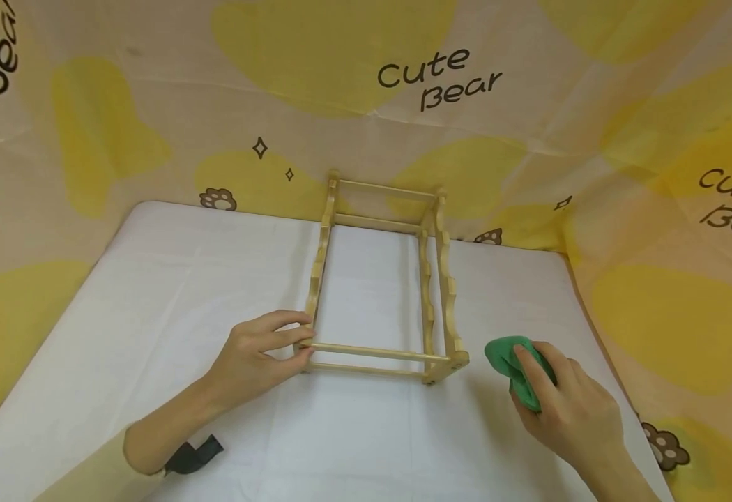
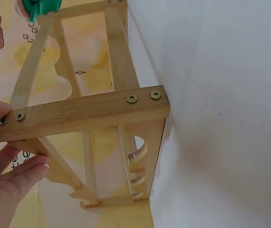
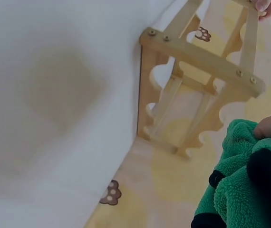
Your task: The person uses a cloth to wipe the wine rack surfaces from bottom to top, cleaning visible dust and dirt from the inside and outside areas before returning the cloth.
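Note:
A light wooden rack [image 1: 452,307] with scalloped side rails stands on the white table. My left hand [image 1: 259,352] pinches its near left corner between thumb and fingers; in the left wrist view, those fingers [image 2: 28,173] grip the end of a screwed crosspiece. To the right of the rack, my right hand [image 1: 576,404] holds a bunched green cloth [image 1: 509,359], apart from the wood. Seen from the right wrist, the fluffy cloth [image 3: 240,166] has black patches, and most of the right hand lies outside that view.
Behind the table and along its sides hangs yellow-and-beige fabric [image 1: 316,56] printed with "Cute Bear". The white tabletop [image 1: 171,293] spreads around the rack. A dark strap-like piece [image 1: 195,454] shows beside the left forearm.

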Available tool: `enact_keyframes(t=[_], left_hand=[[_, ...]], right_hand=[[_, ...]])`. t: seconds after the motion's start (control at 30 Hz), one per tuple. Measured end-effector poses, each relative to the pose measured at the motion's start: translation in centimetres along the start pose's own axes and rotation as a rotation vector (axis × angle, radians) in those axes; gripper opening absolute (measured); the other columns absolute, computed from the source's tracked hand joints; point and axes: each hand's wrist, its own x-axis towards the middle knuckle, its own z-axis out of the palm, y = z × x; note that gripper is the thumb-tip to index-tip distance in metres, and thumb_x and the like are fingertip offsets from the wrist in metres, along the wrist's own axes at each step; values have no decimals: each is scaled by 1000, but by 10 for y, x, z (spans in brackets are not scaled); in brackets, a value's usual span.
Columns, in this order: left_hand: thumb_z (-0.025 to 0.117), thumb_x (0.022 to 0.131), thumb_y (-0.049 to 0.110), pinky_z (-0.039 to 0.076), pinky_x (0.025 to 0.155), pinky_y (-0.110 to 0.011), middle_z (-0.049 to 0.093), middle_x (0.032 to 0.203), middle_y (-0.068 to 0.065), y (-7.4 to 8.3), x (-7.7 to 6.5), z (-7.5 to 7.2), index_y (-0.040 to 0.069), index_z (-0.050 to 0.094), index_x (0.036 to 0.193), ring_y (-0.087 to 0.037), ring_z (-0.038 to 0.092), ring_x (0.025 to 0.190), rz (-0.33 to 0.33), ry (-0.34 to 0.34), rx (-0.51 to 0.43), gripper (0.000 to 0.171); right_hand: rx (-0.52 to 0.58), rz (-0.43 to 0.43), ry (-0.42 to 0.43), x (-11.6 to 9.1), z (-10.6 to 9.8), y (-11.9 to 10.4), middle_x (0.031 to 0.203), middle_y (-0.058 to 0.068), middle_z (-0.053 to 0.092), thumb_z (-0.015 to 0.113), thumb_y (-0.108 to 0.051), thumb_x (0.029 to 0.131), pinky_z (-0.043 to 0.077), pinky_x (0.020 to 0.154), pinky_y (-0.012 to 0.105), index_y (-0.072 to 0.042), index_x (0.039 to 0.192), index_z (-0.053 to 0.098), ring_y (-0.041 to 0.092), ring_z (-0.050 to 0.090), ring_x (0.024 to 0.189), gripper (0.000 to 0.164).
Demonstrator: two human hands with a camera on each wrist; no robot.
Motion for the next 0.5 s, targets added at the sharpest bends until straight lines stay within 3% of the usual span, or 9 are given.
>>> enact_keyframes(t=[0.13, 0.33, 0.5], left_hand=[[79, 71, -16, 60, 78, -16, 74, 106, -19, -3, -1, -5, 0, 81, 99, -25, 75, 82, 0, -2, -50, 33], [77, 70, -14, 61, 79, -19, 75, 101, -16, -14, 3, -11, 2, 82, 98, -27, 74, 87, 78, 4, -97, 33], [76, 69, -19, 61, 77, -19, 75, 104, -21, -22, -1, -20, 1, 82, 99, -22, 73, 85, -19, -15, -187, 36]], right_hand=[[-9, 8, 2, -1, 2, 6, 102, 27, 69, 51, -27, 95, 49, 34, 51, 2, 113, 74, 42, 61, 57, 41], [5, 50, -4, -1, 4, 13, 103, 27, 69, 52, -33, 95, 49, 35, 51, 1, 113, 74, 42, 64, 60, 44], [35, 118, -54, -1, 6, 19, 105, 27, 68, 52, -39, 97, 50, 35, 51, 1, 115, 73, 40, 67, 62, 49]])
